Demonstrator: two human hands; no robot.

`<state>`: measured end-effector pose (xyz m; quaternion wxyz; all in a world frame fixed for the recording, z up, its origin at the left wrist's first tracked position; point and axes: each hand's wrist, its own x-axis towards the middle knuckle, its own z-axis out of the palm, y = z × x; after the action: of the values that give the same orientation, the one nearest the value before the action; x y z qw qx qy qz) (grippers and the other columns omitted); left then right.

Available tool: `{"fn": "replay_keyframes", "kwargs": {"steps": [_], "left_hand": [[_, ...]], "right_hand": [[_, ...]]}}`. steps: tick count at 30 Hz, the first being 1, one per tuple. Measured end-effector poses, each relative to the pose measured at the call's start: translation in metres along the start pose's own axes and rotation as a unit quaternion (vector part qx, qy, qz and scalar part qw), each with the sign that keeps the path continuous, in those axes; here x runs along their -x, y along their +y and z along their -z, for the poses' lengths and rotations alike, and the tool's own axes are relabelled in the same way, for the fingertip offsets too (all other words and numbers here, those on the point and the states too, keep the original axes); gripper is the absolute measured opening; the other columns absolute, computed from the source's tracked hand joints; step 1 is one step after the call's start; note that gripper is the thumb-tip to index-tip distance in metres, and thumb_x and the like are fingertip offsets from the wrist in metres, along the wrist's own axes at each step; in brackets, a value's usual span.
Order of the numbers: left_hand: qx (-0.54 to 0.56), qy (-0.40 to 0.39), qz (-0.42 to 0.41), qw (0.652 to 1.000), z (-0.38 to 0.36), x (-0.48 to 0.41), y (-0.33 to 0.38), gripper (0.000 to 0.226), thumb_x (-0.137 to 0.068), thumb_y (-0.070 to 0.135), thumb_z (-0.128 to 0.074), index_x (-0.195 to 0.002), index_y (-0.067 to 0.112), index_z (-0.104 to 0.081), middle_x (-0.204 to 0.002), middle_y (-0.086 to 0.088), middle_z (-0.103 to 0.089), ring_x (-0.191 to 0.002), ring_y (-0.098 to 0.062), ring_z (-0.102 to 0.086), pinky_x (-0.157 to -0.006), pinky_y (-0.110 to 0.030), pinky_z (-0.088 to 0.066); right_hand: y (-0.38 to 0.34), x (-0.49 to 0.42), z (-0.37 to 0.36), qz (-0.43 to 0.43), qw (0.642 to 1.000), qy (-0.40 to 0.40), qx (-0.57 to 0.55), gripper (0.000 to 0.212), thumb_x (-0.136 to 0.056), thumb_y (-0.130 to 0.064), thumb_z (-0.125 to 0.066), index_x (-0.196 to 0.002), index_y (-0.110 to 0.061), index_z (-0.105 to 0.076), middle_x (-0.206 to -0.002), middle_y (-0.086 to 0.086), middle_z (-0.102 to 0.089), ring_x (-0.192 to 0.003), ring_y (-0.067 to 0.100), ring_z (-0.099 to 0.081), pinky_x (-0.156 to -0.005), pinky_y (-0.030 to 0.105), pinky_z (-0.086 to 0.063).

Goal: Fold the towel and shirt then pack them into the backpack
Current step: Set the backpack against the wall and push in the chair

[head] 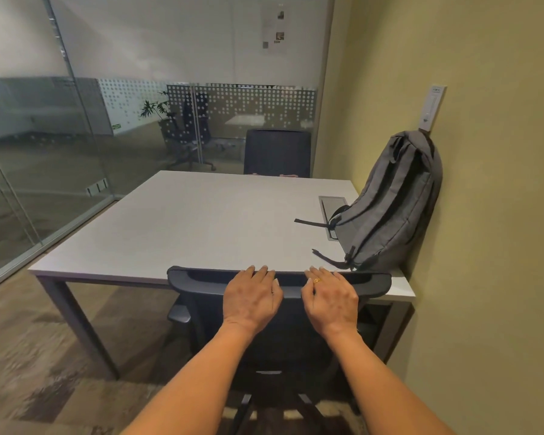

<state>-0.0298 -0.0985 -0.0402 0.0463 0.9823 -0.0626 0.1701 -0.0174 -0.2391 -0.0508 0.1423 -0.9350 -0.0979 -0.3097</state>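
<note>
Hands, left [252, 295] and right [331, 298], atop chair [198, 279]

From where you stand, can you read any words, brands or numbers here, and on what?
No text here is legible.
On the paper sheet on the glass wall: print too blurred to read.
On the white wall plate above the backpack: a small mark at the top, too small to read.
On the green sign beyond the glass: too small to read.
On the backpack: no brand or label shows.
</note>
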Motion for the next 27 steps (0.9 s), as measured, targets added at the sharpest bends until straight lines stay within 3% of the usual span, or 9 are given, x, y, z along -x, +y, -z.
{"fn": "replay_keyframes", "kwargs": {"steps": [9,19,21,22,24,27], "left_hand": [[0.001,0.007,0.003,1.000,0.000,-0.009,-0.005,0.046,-0.080,0.028,-0.033,-0.075,0.017,-0.077,-0.079,0.003,-0.075,-0.070,-0.017,-0.071,-0.058,-0.025,-0.055],[0.003,-0.064,-0.002,0.998,-0.006,-0.021,-0.020,0.049,-0.082,0.031,-0.030,-0.082,0.016,-0.077,-0.087,0.001,-0.075,-0.081,-0.020,-0.072,-0.065,-0.029,-0.058],[0.005,-0.045,-0.007,0.999,-0.004,-0.024,-0.019,0.048,-0.081,0.030,-0.031,-0.079,0.017,-0.077,-0.084,0.002,-0.075,-0.078,-0.018,-0.072,-0.063,-0.027,-0.057],[0.004,-0.029,-0.004,1.000,-0.003,-0.026,-0.018,0.047,-0.082,0.029,-0.032,-0.081,0.016,-0.077,-0.087,0.002,-0.075,-0.081,-0.018,-0.072,-0.065,-0.026,-0.057],[0.017,-0.024,0.005,1.000,-0.003,-0.029,-0.016,0.049,-0.088,0.029,-0.028,-0.104,0.014,-0.072,-0.110,0.000,-0.070,-0.105,-0.020,-0.066,-0.082,-0.030,-0.053],[0.025,-0.024,-0.005,0.999,-0.012,-0.039,-0.022,0.071,-0.089,0.037,0.000,-0.133,0.016,-0.051,-0.141,0.001,-0.049,-0.132,-0.019,-0.043,-0.105,-0.030,-0.036]], "right_hand": [[0.000,-0.008,-0.010,0.022,0.999,0.045,-0.018,0.038,-0.078,-0.024,-0.041,-0.076,-0.013,-0.077,-0.079,0.000,-0.074,-0.075,0.014,-0.071,-0.069,0.024,-0.056],[-0.005,-0.016,-0.024,0.020,0.998,0.065,-0.010,0.038,-0.078,-0.024,-0.041,-0.075,-0.014,-0.077,-0.079,-0.001,-0.075,-0.075,0.014,-0.071,-0.069,0.024,-0.055],[-0.004,-0.019,-0.026,0.017,0.998,0.063,-0.004,0.039,-0.078,-0.025,-0.040,-0.075,-0.014,-0.077,-0.080,-0.001,-0.075,-0.076,0.013,-0.071,-0.069,0.024,-0.056],[-0.003,-0.021,-0.028,0.016,0.998,0.061,-0.001,0.040,-0.079,-0.025,-0.039,-0.076,-0.014,-0.077,-0.080,-0.001,-0.075,-0.076,0.013,-0.071,-0.070,0.024,-0.056],[0.000,-0.025,-0.032,0.012,0.998,0.056,0.004,0.040,-0.079,-0.026,-0.039,-0.076,-0.015,-0.077,-0.081,-0.001,-0.075,-0.077,0.013,-0.071,-0.071,0.024,-0.056],[0.000,-0.032,-0.038,0.006,0.998,0.057,0.008,0.041,-0.079,-0.026,-0.038,-0.076,-0.015,-0.077,-0.082,-0.001,-0.075,-0.077,0.012,-0.071,-0.072,0.024,-0.056]]}}
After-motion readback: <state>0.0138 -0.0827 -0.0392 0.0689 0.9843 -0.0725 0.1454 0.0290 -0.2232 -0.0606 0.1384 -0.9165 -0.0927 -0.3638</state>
